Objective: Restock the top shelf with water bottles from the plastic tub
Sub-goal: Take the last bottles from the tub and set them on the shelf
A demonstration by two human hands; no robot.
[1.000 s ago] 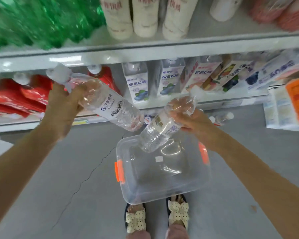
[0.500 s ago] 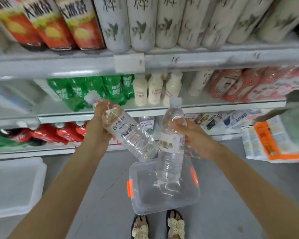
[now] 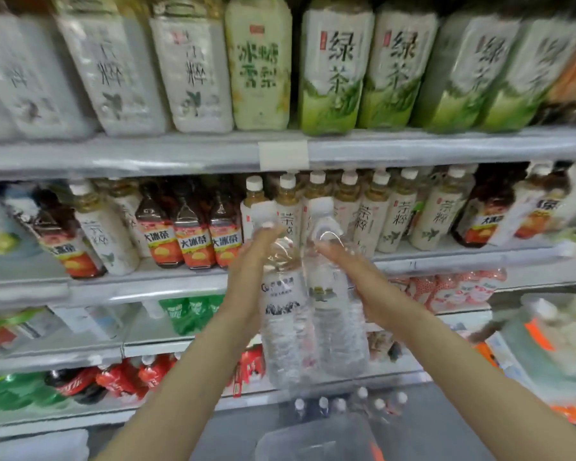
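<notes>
Filling the view, shelving (image 3: 180,154) carries big green-tea bottles (image 3: 330,71) on its upper board and iced-tea bottles (image 3: 193,241) below; lower down, the clear plastic tub (image 3: 313,440) sits on the floor; before the shelves two water bottles stand upright, side by side and touching; the left hand (image 3: 246,274) grasps the left water bottle (image 3: 280,294); the right hand (image 3: 356,277) grasps the right water bottle (image 3: 333,294).

Tea bottles (image 3: 366,221) crowd shelf (image 3: 446,256) ahead; large cartons (image 3: 333,68) fill shelf above.
</notes>
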